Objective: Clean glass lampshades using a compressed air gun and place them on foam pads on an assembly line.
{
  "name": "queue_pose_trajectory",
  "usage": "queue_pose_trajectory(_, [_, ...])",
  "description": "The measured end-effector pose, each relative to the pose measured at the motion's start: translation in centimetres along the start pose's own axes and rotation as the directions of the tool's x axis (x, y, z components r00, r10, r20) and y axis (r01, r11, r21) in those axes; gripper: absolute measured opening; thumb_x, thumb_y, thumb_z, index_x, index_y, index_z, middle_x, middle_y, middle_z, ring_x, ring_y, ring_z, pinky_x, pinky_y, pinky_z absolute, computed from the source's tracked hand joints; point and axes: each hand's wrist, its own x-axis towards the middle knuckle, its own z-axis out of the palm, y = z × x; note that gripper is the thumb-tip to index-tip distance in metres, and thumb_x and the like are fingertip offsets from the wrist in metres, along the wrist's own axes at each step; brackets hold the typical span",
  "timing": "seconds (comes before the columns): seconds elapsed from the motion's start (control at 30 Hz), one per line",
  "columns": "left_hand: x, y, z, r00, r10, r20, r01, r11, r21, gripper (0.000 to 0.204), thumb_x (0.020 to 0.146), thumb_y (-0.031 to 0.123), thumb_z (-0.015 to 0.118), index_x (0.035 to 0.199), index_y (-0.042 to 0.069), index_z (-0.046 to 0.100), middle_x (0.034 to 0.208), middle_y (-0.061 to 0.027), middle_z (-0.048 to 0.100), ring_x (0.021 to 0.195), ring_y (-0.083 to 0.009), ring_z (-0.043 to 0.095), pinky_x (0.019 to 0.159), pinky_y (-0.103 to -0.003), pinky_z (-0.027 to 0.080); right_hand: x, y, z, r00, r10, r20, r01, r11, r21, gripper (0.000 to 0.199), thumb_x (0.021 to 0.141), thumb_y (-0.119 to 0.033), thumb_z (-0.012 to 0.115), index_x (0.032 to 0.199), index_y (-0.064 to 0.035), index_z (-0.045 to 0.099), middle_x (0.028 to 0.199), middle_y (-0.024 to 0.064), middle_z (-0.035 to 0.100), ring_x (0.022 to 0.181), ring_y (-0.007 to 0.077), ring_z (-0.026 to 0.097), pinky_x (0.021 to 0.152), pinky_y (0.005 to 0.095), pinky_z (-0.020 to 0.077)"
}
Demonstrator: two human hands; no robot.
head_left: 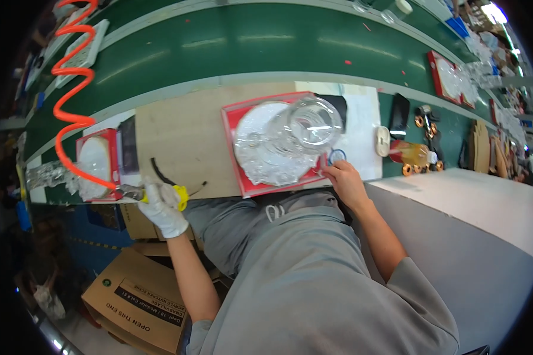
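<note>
We are gripping a yellow-handled air tool (160, 194) in our gloved left hand (161, 210), fingers wrapped around it, at the bench's near edge; its orange coiled hose (71, 89) is running toward the far left corner. Our bare right hand (344, 182) is pinching the near right corner of the red tray (234, 127) carrying clear glass pieces (290, 136).

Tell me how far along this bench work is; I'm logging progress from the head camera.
Already set out: a clear glass bowl sits on an embossed glass plate in the red tray. In hand: the gloved left hand grips a yellow air tool on the orange coiled hose; the bare right hand pinches the tray's near corner. Left: another tray with glassware waits at the left.
</note>
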Motion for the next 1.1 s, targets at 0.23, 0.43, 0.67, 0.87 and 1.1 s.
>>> queue_pose_trajectory(0.23, [-1.2,-1.9,1.1,0.98,-0.174,-0.098,0.174,0.985,-0.002,0.011,0.09,0.017,0.064,0.088,0.016,0.053,0.067,0.0044,0.052,0.049,-0.0076,0.05,0.04,-0.024,0.037,-2.4,1.8,1.0,0.986,0.145,-0.081,-0.143,0.989,0.038,0.013,0.081,-0.009,0.066,0.088,-0.0006,0.06,0.081,0.0156,0.059,0.082,0.033,0.058,0.07,0.042,0.046])
queue_pose_trajectory(0.43, [-2.5,-1.3,0.4,0.975,-0.224,-0.002,0.224,0.973,-0.061,0.017,0.089,0.022,0.068,0.079,0.011,0.058,0.056,0.0064,0.048,0.041,-0.0035,0.043,0.038,-0.022,0.03,-3.8,9.5,5.4,0.974,0.194,-0.116,-0.163,0.959,0.233,0.012,0.076,-0.006,0.067,0.076,0.0046,0.062,0.064,0.0178,0.06,0.058,0.0256,0.058,0.055,0.0408,0.0411])
queue_pose_trajectory(0.67, [-1.3,-1.8,0.8,0.977,-0.215,-0.01,0.214,0.975,-0.065,0.02,0.088,0.023,0.07,0.077,0.009,0.062,0.055,0.0072,0.047,0.042,-0.0023,0.04,0.038,-0.023,0.028,0.2,8.3,3.4,0.917,0.243,0.315,-0.188,0.963,-0.194,0.034,0.088,-0.033,0.059,0.097,-0.0009,0.067,0.087,0.0185,0.066,0.083,0.0345,0.065,0.073,0.046,0.0493])
queue_pose_trajectory(0.87, [-1.5,-1.6,0.9,0.988,-0.155,0.012,0.156,0.986,-0.059,0.018,0.088,0.024,0.07,0.079,0.01,0.063,0.056,0.0081,0.047,0.042,-0.0012,0.04,0.038,-0.022,0.027,0.6,8.4,5.6,0.934,0.227,0.275,-0.026,0.812,-0.584,0.041,0.089,-0.045,0.052,0.095,-0.0072,0.067,0.086,0.016,0.068,0.081,0.0357,0.067,0.069,0.048,0.0541])
queue_pose_trajectory(1.1, [-1.3,-2.5,0.7,0.985,-0.167,0.04,0.168,0.985,-0.045,0.017,0.087,0.025,0.071,0.085,0.009,0.066,0.063,0.0071,0.053,0.046,-0.001,0.041,0.04,-0.021,0.03,0.8,5.9,4.9,0.937,0.224,0.266,-0.001,0.767,-0.642,0.036,0.083,-0.046,0.062,0.089,-0.011,0.066,0.079,0.0114,0.069,0.077,0.0319,0.068,0.063,0.0449,0.0551])
